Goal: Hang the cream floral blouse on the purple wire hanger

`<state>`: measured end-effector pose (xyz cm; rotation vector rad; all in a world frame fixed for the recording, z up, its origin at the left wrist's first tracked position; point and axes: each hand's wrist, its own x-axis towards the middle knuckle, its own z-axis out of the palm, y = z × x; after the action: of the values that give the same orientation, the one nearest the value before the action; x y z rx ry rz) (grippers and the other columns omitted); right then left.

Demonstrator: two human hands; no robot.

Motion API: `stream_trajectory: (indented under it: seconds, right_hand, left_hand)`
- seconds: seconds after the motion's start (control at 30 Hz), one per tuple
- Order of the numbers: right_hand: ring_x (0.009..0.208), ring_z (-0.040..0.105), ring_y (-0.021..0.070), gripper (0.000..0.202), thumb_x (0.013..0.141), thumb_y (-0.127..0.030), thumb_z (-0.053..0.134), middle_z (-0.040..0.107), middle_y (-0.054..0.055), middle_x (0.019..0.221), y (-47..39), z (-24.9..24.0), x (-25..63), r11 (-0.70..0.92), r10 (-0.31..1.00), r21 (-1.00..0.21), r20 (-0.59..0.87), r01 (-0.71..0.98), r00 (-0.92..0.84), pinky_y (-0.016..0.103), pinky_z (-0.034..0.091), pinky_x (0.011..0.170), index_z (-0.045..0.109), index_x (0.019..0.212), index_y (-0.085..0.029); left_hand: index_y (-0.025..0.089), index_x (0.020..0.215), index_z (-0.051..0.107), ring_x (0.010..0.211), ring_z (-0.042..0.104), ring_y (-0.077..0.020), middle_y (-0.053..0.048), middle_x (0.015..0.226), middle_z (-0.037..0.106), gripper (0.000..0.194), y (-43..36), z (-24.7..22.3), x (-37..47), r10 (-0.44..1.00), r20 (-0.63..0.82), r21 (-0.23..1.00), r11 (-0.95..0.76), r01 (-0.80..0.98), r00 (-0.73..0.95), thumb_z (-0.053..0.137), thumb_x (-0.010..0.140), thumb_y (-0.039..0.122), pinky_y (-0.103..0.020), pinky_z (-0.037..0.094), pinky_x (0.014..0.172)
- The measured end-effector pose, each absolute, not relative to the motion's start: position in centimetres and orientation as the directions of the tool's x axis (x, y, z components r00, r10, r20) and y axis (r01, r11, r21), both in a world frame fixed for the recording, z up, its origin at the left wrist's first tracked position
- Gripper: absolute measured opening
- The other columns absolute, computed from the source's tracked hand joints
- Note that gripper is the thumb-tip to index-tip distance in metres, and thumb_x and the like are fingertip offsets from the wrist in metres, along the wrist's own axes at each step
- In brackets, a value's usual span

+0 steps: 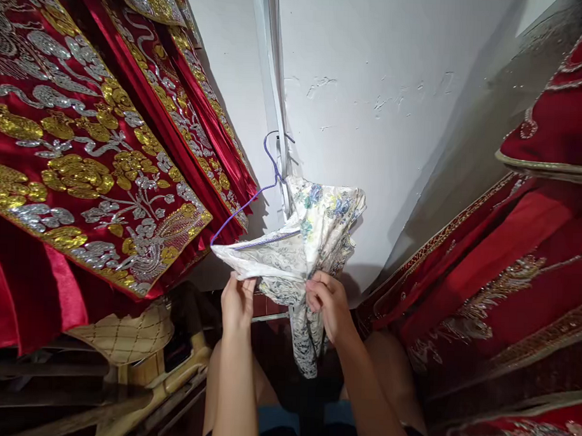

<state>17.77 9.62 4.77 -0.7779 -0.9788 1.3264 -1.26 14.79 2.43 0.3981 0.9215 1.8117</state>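
One patterned garment point(317, 228) hung near your view's centre.
At seven o'clock your left hand point(238, 299) pinched its pale edge, at five your right hand point(327, 300) gripped gathered fabric, apparently spreading the opening; a purple hanger point(276, 175) seemingly bore the weight.

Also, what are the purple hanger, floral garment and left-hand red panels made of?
Purple hanger: maybe plastic-coated wire, thin and evenly coloured.
Floral garment: thin, mostly matte fabric, soft folds; fibre unclear.
Red panels: probably satin, given the sheen, with glittering gold and silver, apparently sequins.
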Motion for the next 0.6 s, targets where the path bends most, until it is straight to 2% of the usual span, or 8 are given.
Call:
stream_trajectory:
  seconds: [0.1, 0.17, 0.2, 0.27, 0.33, 0.43, 0.53, 0.6]
  right_hand:
    - [0.044, 0.030, 0.0102, 0.032, 0.079, -0.033, 0.067, 0.035, -0.008, 0.044, 8.8, 2.8, 19.4, 0.095, 0.995, -0.872, 0.064, -0.479, 0.080, 0.026, 0.025, 0.047, 0.046, 0.059, -0.023]
    - [0.044, 0.027, 0.0102, 0.034, 0.077, -0.034, 0.069, 0.035, -0.008, 0.045, 8.3, 1.4, 20.7, 0.095, 0.988, -0.876, 0.026, -0.473, 0.149, 0.026, 0.024, 0.046, 0.044, 0.057, -0.023]
    - [0.043, 0.026, 0.0101, 0.035, 0.076, -0.035, 0.069, 0.034, -0.008, 0.045, 8.2, 0.7, 21.4, 0.085, 0.986, -0.887, 0.009, -0.454, 0.167, 0.026, 0.023, 0.046, 0.043, 0.056, -0.023]
    - [0.042, 0.025, 0.0100, 0.037, 0.075, -0.038, 0.069, 0.032, -0.008, 0.043, 8.0, -0.7, 22.8, 0.016, 0.992, -0.934, -0.029, -0.356, 0.120, 0.026, 0.024, 0.045, 0.041, 0.054, -0.024]
    - [0.044, 0.030, 0.0111, 0.039, 0.074, -0.041, 0.070, 0.036, -0.006, 0.044, 7.8, -1.6, 23.8, -0.052, 0.998, -0.987, -0.058, -0.154, 0.035, 0.027, 0.026, 0.046, 0.043, 0.053, -0.023]
    - [0.060, 0.047, 0.0168, 0.033, 0.075, -0.048, 0.074, 0.054, 0.000, 0.063, 7.4, -1.4, 24.5, 0.043, 0.999, -0.997, 0.042, 0.059, -0.017, 0.030, 0.040, 0.057, 0.058, 0.066, -0.021]
    - [0.085, 0.058, 0.0239, 0.039, 0.083, -0.062, 0.064, 0.063, 0.005, 0.085, 6.8, 0.3, 23.8, 0.165, 0.972, -0.985, 0.171, -0.048, -0.159, 0.037, 0.049, 0.081, 0.067, 0.086, -0.023]
    - [0.089, 0.059, 0.0248, 0.043, 0.087, -0.065, 0.058, 0.064, 0.006, 0.085, 6.5, 1.9, 23.1, 0.101, 0.931, -0.988, 0.135, -0.115, -0.338, 0.038, 0.049, 0.086, 0.069, 0.087, -0.023]
  left_hand:
    - [0.016, 0.084, 0.065, 0.085, 0.065, -0.0182, -0.003, 0.082, 0.069, 0.005, 13.6, 1.1, 0.7, 0.924, 0.022, 0.961, -0.125, -0.247, -0.382, 0.064, 0.083, 0.021, -0.029, 0.053, 0.081]
    - [0.016, 0.079, 0.064, 0.084, 0.062, -0.0198, -0.003, 0.080, 0.067, 0.017, 12.7, 1.4, 1.7, 0.954, 0.163, 0.986, -0.150, 0.073, -0.251, 0.062, 0.086, 0.032, -0.030, 0.050, 0.081]
    - [0.017, 0.078, 0.062, 0.082, 0.060, -0.0193, -0.003, 0.078, 0.064, 0.024, 12.2, 1.8, 2.1, 0.956, 0.218, 0.968, -0.187, 0.165, -0.198, 0.059, 0.089, 0.038, -0.030, 0.049, 0.080]
    - [0.018, 0.078, 0.059, 0.079, 0.057, -0.0174, -0.002, 0.078, 0.060, 0.030, 11.0, 2.8, 3.1, 0.948, 0.280, 0.953, -0.256, 0.159, -0.151, 0.053, 0.094, 0.043, -0.028, 0.047, 0.078]
    - [0.019, 0.082, 0.058, 0.080, 0.056, -0.0167, -0.002, 0.083, 0.060, 0.030, 9.6, 3.9, 4.4, 0.951, 0.290, 0.957, -0.284, 0.065, -0.108, 0.051, 0.096, 0.044, -0.028, 0.046, 0.078]
    - [0.019, 0.084, 0.060, 0.083, 0.058, -0.0184, -0.005, 0.089, 0.062, 0.031, 7.5, 5.1, 6.5, 0.956, 0.293, 0.956, -0.293, 0.001, 0.027, 0.051, 0.097, 0.046, -0.029, 0.048, 0.078]
    - [0.019, 0.084, 0.062, 0.088, 0.059, -0.0205, -0.007, 0.090, 0.063, 0.030, 6.4, 5.9, 8.3, 0.924, 0.344, 0.936, -0.352, 0.023, 0.167, 0.051, 0.099, 0.043, -0.031, 0.048, 0.085]
    - [0.019, 0.085, 0.065, 0.099, 0.059, -0.0219, -0.009, 0.098, 0.062, 0.028, 6.4, 6.1, 8.6, 0.905, 0.385, 0.916, -0.399, 0.049, 0.180, 0.052, 0.099, 0.041, -0.033, 0.047, 0.092]
